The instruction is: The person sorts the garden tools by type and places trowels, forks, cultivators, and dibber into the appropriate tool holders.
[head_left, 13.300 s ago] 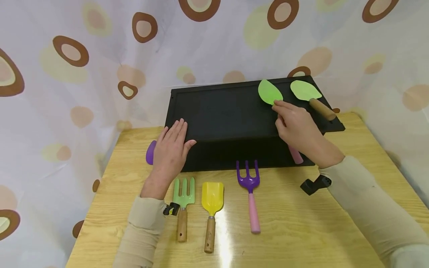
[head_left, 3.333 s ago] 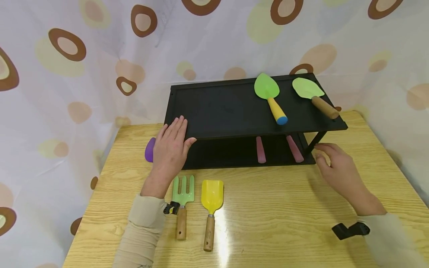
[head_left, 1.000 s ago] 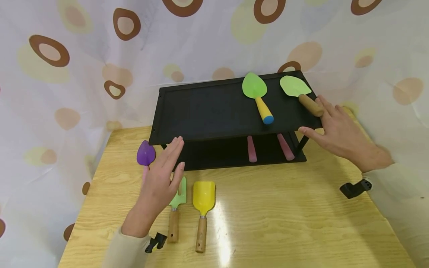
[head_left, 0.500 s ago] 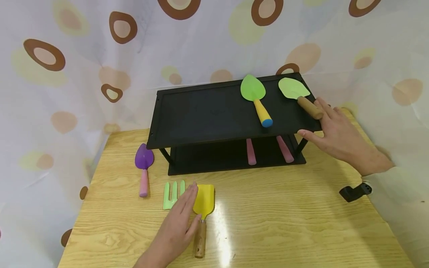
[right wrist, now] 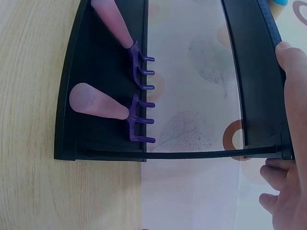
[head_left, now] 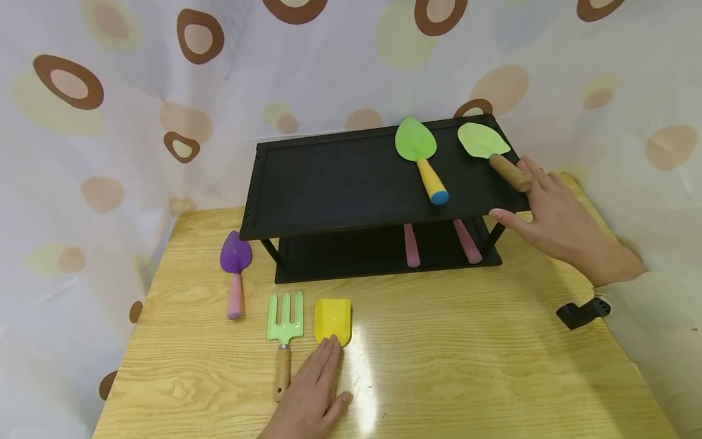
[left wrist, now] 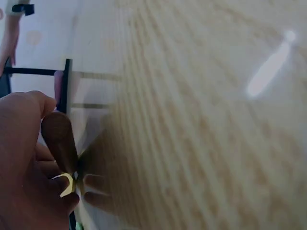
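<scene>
My left hand is low over the wooden handle of a yellow hand shovel on the table. Its fingers point forward along the handle, and the thumb is spread to the right side. My right hand rests against the right front corner of a black two-tier rack, thumb at the front edge and fingers along the side. Just beside those fingers lies a pale green trowel with a wooden handle. Left of it on the top tier is a green trowel with a yellow, blue-tipped handle.
The lower tier holds two purple forks with pink handles. A green hand fork lies left of the shovel. Farther left is a purple trowel with a pink handle. A patterned curtain hangs behind the rack.
The purple fork went from the table to the lower tier. My left hand left the rack's left edge for the shovel. My right hand let go of the green trowel and moved to the rack's right corner.
</scene>
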{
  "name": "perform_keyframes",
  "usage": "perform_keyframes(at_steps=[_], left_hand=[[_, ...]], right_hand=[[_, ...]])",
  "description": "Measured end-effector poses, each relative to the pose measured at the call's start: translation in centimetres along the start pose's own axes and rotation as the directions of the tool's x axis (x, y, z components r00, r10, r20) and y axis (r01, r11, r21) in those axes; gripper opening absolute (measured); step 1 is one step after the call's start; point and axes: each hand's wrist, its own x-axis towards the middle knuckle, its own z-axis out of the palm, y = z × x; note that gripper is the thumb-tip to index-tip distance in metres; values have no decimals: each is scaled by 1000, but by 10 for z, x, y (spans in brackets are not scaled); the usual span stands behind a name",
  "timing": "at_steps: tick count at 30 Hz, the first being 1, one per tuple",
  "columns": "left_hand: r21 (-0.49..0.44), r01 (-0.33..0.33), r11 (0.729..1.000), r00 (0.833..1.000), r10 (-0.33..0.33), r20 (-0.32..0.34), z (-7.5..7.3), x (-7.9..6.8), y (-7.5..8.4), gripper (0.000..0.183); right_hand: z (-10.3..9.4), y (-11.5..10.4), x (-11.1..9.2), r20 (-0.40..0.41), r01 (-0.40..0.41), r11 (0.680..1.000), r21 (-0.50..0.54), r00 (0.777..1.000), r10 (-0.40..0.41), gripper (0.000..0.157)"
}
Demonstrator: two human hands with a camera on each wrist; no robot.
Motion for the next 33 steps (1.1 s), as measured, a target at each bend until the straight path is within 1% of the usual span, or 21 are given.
perform_keyframes(at_steps=[3, 5, 7, 10, 12, 16, 18, 21, 26, 29, 31, 33], left_hand=[[17, 8, 1000, 999, -9, 45, 4, -1, 1, 73], [29, 7, 1000, 999, -9, 47, 6, -1, 1, 75], [45, -3, 999, 999, 1, 36, 7, -1, 1, 76], [70, -36, 997, 999, 37, -19, 9, -2, 0, 75], [95, -55, 994, 996, 61, -64, 11, -2, 0, 74], [155, -76, 985, 983, 100, -152, 17, -2, 1, 68], [171, -91, 981, 976, 122, -183, 20, -3, 2, 65], [175, -116, 978, 966, 152, -208, 22, -2, 4, 65], [133, -146, 980, 963, 171, -208, 21, -2, 6, 67], [114, -161, 980, 956, 183, -228, 20, -3, 5, 67], [116, -170, 979, 949, 194, -250, 18, -2, 4, 62], [127, -177, 976, 943, 205, -260, 17, -1, 2, 50]], right_hand=[[0, -1, 0, 2, 1, 1000, 9, 1000, -1, 88], [-1, -2, 0, 1, -2, 1000, 15, 1000, 2, 88], [-1, -2, 0, -1, -7, 1000, 18, 1000, 7, 88], [-2, -2, 1, -3, -12, 1000, 18, 1000, 13, 89], [-2, -2, 1, -2, -14, 1000, 15, 1000, 14, 90], [-2, -2, 1, 0, -17, 1000, 15, 1000, 17, 91], [-2, -2, 1, 2, -20, 1000, 21, 1000, 20, 89], [-1, -2, 1, -1, -20, 1000, 21, 1000, 20, 88], [0, -3, 2, 3, -29, 999, 28, 1000, 29, 88], [0, -3, 1, 12, -41, 999, 31, 999, 40, 88], [0, -3, 0, 11, -39, 999, 25, 999, 39, 88], [0, -3, 0, 7, -34, 999, 22, 999, 34, 88]])
